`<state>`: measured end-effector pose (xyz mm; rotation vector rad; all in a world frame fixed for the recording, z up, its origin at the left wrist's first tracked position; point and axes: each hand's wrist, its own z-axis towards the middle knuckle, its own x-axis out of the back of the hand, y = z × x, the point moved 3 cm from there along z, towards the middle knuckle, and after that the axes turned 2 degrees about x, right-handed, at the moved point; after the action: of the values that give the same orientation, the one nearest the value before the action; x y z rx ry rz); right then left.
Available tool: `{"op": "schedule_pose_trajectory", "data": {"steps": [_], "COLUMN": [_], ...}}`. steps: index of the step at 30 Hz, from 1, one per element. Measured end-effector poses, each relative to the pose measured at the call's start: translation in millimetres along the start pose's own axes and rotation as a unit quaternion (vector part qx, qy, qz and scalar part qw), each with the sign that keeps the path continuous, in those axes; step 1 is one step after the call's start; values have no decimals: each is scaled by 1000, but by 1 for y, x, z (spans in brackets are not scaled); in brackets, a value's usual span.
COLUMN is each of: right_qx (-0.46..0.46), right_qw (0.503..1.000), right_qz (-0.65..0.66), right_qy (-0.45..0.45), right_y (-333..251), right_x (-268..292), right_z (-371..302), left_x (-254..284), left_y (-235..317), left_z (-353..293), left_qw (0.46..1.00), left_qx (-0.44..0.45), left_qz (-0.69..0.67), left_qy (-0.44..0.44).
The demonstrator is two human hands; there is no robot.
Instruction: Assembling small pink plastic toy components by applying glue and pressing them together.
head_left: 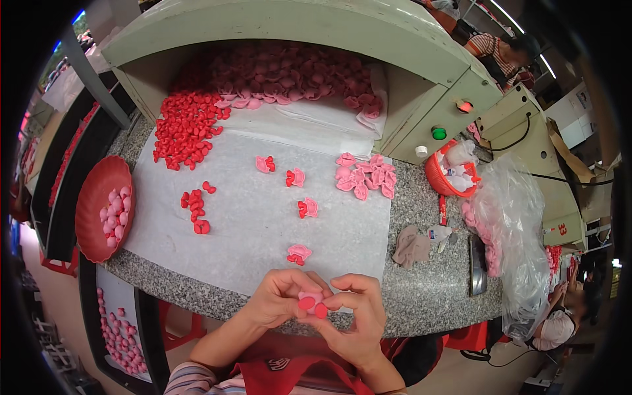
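In the head view, we have a small pink piece point(309, 297) with two red ovals on its near side. It is up between our two hands, in front of our red apron point(283, 376), by the near edge of the surface point(421, 289). Our left hand point(276, 299) pinches it with thumb and fingers nearly closed. Our right hand point(359, 322) is bent and a bit looser, with its fingertips on the other side.

On the white sheet point(250, 224), four pink-and-red pieces point(295, 178) sit in a loose line. They look done to us, and the one we hold seems close to done — though we cannot tell if its red bits are stuck fast.

Lots seems to be left. A bunch of pink pieces point(365, 174) lies to the right, with no red on them that we can see. A few red bits point(196, 209) lie to the left. Behind them are a big red pile point(187, 128) and a big pink pile point(296, 76). The red bowl point(87, 210) holds round pink bits too.
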<state>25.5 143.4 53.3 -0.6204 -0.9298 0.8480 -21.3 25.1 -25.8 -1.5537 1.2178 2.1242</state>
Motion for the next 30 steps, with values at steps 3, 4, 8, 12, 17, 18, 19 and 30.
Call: {"op": "schedule_pose_trajectory", "data": {"steps": [3, 4, 8, 12, 17, 18, 19, 30], "right_qx": [10, 11, 0, -38, -72, -51, -52, -17], "right_qw": [1000, 1000, 1000, 999, 995, 992, 992, 995], "right_qz": [11, 12, 27, 28, 2, -19, -19, 13], "right_qy": [2, 1, -2, -16, 73, 115, 115, 97], "right_y": [2, 2, 1, 4, 6, 5, 6, 10], "right_x": [-1, -2, -4, -4, -14, -10, -9, -18], "right_z": [-2, -2, -2, 1, -4, -6, -6, -17], "left_x": [-1, 0, 3, -2, 2, 1, -1, 1], "left_y": [2, 1, -3, -12, -37, -38, -36, -37], "left_z": [-1, -2, -4, -1, -2, 0, 2, 0], "left_qw": [998, 998, 998, 999, 973, 973, 974, 976], "left_qx": [-44, -42, -46, -39, -3, -2, -15, -25], "left_qz": [38, 35, 23, -2, -220, -220, -219, -214], "left_qy": [16, 27, 36, 8, 67, 67, 46, 37]}}
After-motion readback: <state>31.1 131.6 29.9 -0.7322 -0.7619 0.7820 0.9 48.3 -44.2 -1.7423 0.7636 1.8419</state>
